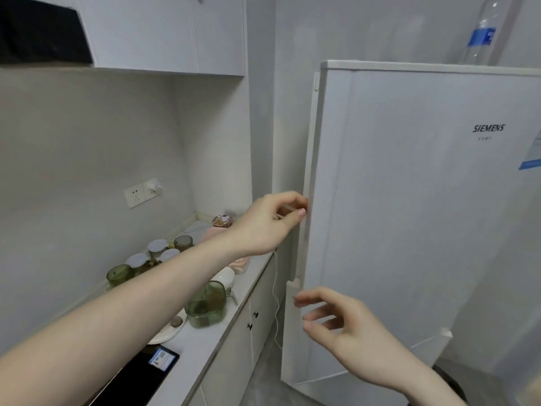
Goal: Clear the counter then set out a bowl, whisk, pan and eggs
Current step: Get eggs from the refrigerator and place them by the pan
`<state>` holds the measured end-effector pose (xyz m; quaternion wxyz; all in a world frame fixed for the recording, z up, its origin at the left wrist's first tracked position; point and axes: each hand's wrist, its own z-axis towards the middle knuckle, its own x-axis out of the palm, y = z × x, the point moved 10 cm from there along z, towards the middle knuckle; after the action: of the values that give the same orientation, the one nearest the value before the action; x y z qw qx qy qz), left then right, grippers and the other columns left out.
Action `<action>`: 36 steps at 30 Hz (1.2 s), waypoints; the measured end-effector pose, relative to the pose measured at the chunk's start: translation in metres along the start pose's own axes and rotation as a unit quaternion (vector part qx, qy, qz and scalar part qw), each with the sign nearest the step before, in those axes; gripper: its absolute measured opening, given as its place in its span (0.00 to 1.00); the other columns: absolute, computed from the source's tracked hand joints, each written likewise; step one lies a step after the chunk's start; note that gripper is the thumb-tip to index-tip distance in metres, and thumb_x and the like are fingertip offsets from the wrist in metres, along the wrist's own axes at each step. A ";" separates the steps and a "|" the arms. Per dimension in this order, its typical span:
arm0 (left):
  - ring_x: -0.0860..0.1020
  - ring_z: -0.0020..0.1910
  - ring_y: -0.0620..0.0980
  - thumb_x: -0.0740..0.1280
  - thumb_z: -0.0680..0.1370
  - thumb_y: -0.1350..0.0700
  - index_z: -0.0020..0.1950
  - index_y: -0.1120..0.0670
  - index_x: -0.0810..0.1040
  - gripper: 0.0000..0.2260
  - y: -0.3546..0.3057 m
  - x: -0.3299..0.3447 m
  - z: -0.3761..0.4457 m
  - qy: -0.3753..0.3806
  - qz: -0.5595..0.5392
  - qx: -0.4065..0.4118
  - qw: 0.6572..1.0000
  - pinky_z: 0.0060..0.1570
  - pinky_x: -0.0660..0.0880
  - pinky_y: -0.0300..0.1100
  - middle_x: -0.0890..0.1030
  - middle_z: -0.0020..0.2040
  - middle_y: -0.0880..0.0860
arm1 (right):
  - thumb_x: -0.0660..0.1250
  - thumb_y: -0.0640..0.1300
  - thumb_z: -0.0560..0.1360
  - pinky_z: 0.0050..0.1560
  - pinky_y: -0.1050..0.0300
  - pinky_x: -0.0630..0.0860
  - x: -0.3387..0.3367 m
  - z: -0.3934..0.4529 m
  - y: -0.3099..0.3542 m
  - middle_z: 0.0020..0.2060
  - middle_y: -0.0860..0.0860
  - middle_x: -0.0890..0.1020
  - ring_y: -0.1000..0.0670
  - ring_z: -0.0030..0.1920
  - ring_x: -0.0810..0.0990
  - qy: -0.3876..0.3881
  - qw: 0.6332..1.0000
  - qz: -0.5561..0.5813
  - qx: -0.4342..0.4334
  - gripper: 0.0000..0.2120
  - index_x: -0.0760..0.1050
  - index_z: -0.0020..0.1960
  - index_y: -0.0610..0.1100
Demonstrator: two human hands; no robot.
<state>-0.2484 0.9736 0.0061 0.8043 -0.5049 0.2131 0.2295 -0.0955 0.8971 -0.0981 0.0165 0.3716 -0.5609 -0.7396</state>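
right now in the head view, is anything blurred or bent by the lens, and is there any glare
Head view: wide-angle bending shows, the fridge door edge leans and the upper cabinet tilts. Motion blur softens the right hand fingertips; the left hand at the door edge is a little sharper. Jars on the counter look soft. Lighting is even and dim, with no strong glare and only faint shadows.

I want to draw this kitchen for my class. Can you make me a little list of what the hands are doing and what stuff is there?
left hand: fingers curled on the edge of the fridge door
right hand: holds nothing, fingers loosely bent, near the lower door edge
fridge: white, Siemens name on the front
on top of fridge: clear plastic bottle
counter: green glass jars, a green container, a white plate
eggs, whisk, pan: not seen
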 end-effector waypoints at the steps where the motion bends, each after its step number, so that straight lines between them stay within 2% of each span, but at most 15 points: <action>1: 0.80 0.50 0.43 0.66 0.81 0.53 0.53 0.44 0.81 0.05 -0.009 0.001 -0.004 0.013 0.009 0.020 1.000 0.53 0.75 0.41 0.81 0.49 0.43 | 0.70 0.45 0.77 0.55 0.58 0.79 0.009 -0.006 0.004 0.56 0.63 0.82 0.58 0.53 0.81 0.011 1.000 -0.005 -0.001 0.12 0.80 0.58 0.58; 3: 0.78 0.53 0.40 0.66 0.82 0.58 0.54 0.47 0.82 0.07 -0.031 0.005 -0.011 0.037 0.033 0.073 0.996 0.52 0.74 0.38 0.78 0.55 0.44 | 0.70 0.46 0.77 0.56 0.58 0.79 0.023 -0.015 0.010 0.56 0.63 0.82 0.58 0.54 0.81 0.023 1.000 -0.018 -0.001 0.13 0.79 0.59 0.59; 5: 0.76 0.59 0.40 0.65 0.82 0.61 0.54 0.49 0.83 0.10 -0.052 0.011 -0.019 0.063 0.047 0.120 0.990 0.56 0.73 0.37 0.77 0.61 0.45 | 0.70 0.46 0.77 0.56 0.59 0.78 0.033 -0.021 0.016 0.55 0.65 0.81 0.59 0.54 0.80 0.022 0.999 -0.035 -0.007 0.14 0.79 0.60 0.59; 9: 0.73 0.65 0.41 0.62 0.80 0.68 0.57 0.48 0.84 0.18 -0.088 0.030 -0.038 0.134 0.055 0.187 0.972 0.63 0.66 0.29 0.75 0.63 0.45 | 0.71 0.47 0.76 0.55 0.59 0.78 0.047 -0.025 0.023 0.56 0.65 0.80 0.60 0.56 0.79 -0.002 0.999 -0.051 -0.003 0.15 0.78 0.61 0.59; 13: 0.71 0.70 0.40 0.59 0.78 0.73 0.58 0.49 0.85 0.24 -0.108 0.035 -0.051 0.180 0.033 0.235 0.955 0.68 0.67 0.33 0.76 0.67 0.43 | 0.70 0.49 0.77 0.57 0.66 0.75 0.052 -0.019 0.014 0.59 0.65 0.77 0.64 0.58 0.76 -0.028 0.996 -0.088 0.015 0.17 0.75 0.64 0.59; 16: 0.73 0.67 0.41 0.59 0.78 0.72 0.53 0.49 0.86 0.22 -0.099 0.018 -0.044 0.135 0.004 0.216 0.967 0.63 0.71 0.33 0.78 0.64 0.42 | 0.70 0.52 0.76 0.55 0.72 0.71 0.045 -0.019 0.001 0.60 0.67 0.75 0.66 0.58 0.74 -0.070 0.990 -0.113 0.041 0.18 0.74 0.65 0.60; 20: 0.74 0.65 0.38 0.60 0.78 0.70 0.50 0.46 0.86 0.23 -0.066 0.002 -0.037 0.097 0.010 0.157 0.983 0.56 0.72 0.33 0.79 0.61 0.39 | 0.70 0.52 0.76 0.58 0.67 0.73 0.031 -0.032 -0.022 0.59 0.68 0.75 0.64 0.59 0.74 -0.105 0.985 -0.112 0.080 0.18 0.73 0.65 0.62; 25: 0.74 0.63 0.35 0.61 0.80 0.68 0.50 0.43 0.86 0.21 -0.036 0.013 -0.044 0.112 0.030 0.124 0.986 0.51 0.71 0.28 0.78 0.60 0.37 | 0.72 0.50 0.75 0.58 0.62 0.76 0.003 -0.069 -0.058 0.57 0.67 0.78 0.64 0.57 0.77 -0.150 0.975 -0.082 0.138 0.16 0.75 0.60 0.64; 29: 0.76 0.56 0.34 0.61 0.80 0.67 0.51 0.46 0.86 0.19 -0.024 0.041 -0.049 0.136 0.034 0.118 0.983 0.46 0.69 0.27 0.79 0.61 0.39 | 0.74 0.45 0.74 0.57 0.62 0.77 -0.021 -0.105 -0.079 0.55 0.63 0.81 0.64 0.55 0.78 -0.193 0.963 -0.061 0.176 0.16 0.78 0.57 0.62; 32: 0.75 0.49 0.30 0.62 0.79 0.67 0.52 0.47 0.85 0.18 -0.021 0.060 -0.049 0.156 0.037 0.115 0.980 0.44 0.67 0.23 0.78 0.61 0.41 | 0.75 0.44 0.74 0.58 0.56 0.79 -0.037 -0.130 -0.094 0.52 0.60 0.83 0.62 0.53 0.81 -0.220 0.953 -0.051 0.205 0.16 0.80 0.57 0.60; 34: 0.76 0.50 0.31 0.62 0.79 0.66 0.51 0.46 0.85 0.18 -0.019 0.071 -0.048 0.166 0.032 0.116 0.979 0.44 0.68 0.25 0.78 0.61 0.41 | 0.75 0.44 0.74 0.58 0.55 0.79 -0.045 -0.141 -0.099 0.51 0.60 0.85 0.63 0.53 0.81 -0.229 0.948 -0.049 0.216 0.15 0.80 0.57 0.59; 36: 0.76 0.53 0.33 0.62 0.80 0.65 0.51 0.44 0.84 0.18 -0.018 0.087 -0.047 0.186 0.026 0.114 0.975 0.46 0.73 0.31 0.78 0.61 0.40 | 0.75 0.44 0.74 0.57 0.56 0.79 -0.050 -0.147 -0.097 0.50 0.62 0.85 0.63 0.52 0.81 -0.228 0.947 -0.047 0.220 0.13 0.81 0.55 0.58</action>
<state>-0.1732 0.9374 -0.0495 0.7966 -0.4377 0.3972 0.1268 0.0626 0.8350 -0.1673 -0.2285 0.2135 -0.6802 -0.6630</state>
